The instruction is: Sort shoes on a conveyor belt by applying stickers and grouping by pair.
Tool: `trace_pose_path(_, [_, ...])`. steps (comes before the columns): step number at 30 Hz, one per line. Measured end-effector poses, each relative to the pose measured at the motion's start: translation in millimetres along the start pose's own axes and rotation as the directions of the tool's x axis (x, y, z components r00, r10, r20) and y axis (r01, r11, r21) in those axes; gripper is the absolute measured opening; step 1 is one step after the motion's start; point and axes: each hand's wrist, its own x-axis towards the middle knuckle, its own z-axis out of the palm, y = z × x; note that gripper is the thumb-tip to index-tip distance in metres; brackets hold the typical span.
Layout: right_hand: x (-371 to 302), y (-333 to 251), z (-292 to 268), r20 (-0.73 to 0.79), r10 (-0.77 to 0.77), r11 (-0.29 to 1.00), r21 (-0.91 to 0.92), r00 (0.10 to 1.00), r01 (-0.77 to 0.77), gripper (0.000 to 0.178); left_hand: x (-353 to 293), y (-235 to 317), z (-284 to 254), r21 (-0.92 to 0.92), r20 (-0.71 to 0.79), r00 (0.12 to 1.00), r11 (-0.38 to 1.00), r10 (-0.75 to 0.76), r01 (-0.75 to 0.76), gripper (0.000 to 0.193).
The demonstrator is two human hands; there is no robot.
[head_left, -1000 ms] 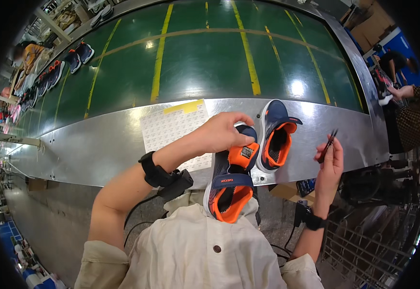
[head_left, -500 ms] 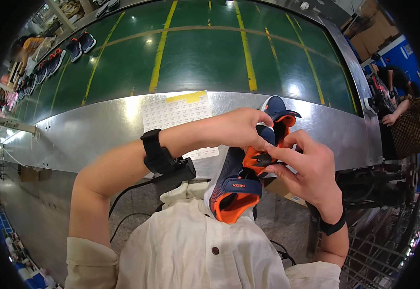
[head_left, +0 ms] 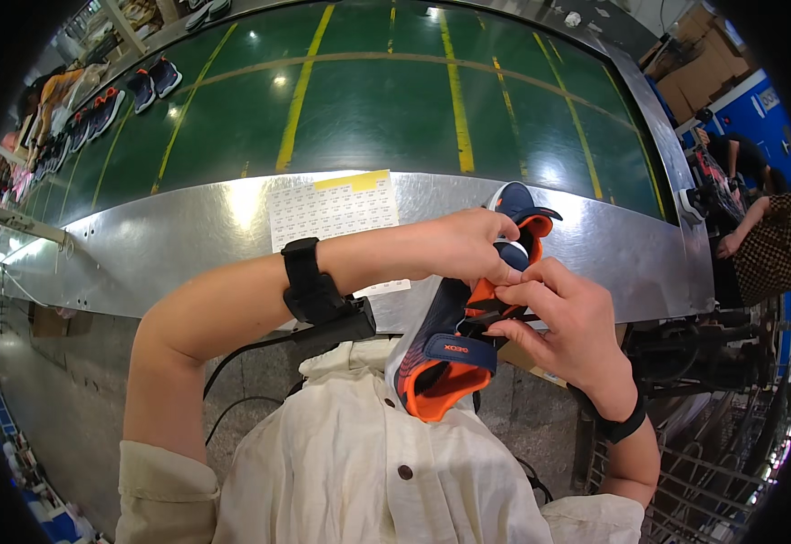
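A navy shoe (head_left: 454,349) with a strap and orange lining leans against my front at the metal edge. My left hand (head_left: 472,243) is closed, its thumb and fingers pinching the orange part (head_left: 482,292) at the top of the shoe. Close beside it my right hand (head_left: 569,331) is closed too, thumb and forefinger on a slim dark thing (head_left: 488,320) over the shoe; its kind is hard to make out. Just beyond my hands lies a second navy shoe (head_left: 515,196) with orange lining, partly covered by my left fingers.
A sheet of white labels (head_left: 332,213) lies on the metal edge (head_left: 178,245) of the green conveyor belt (head_left: 377,109). Several navy shoes (head_left: 105,113) stand in a row at the far left. A person (head_left: 767,236) in a checked garment works at the right.
The orange part is now more covered by my fingers. My right hand has shifted slightly left and down with the dark thing, and my left hand has barely moved.
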Motion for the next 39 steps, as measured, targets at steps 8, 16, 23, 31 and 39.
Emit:
trace_pose_path(8, [-12,5,4,-0.097,0.090,0.995,0.057,0.991,-0.085,0.028,6,5,6,0.059,-0.050,0.999,0.998,0.016,-0.013,0.059])
trace_pose_path(16, [-17,13,7,-0.143,0.065,0.996,0.066,0.988,-0.056,0.028,15,3,11,0.086,-0.089,0.996,0.996,0.000,0.007,0.054])
trace_pose_path(23, [-21,24,10,-0.203,-0.002,0.999,0.051,0.979,0.012,0.026,21,6,15,0.146,-0.128,0.992,0.989,0.005,0.014,0.051])
trace_pose_path(31, [-31,37,18,-0.270,0.104,0.974,0.221,0.957,-0.043,0.024,32,9,18,0.224,-0.153,0.988,0.974,0.022,0.013,0.051])
trace_pose_path(39, [-32,19,4,-0.219,0.063,0.998,0.035,0.974,-0.057,0.031,35,20,21,0.427,-0.190,0.980,0.903,0.054,0.033,0.057])
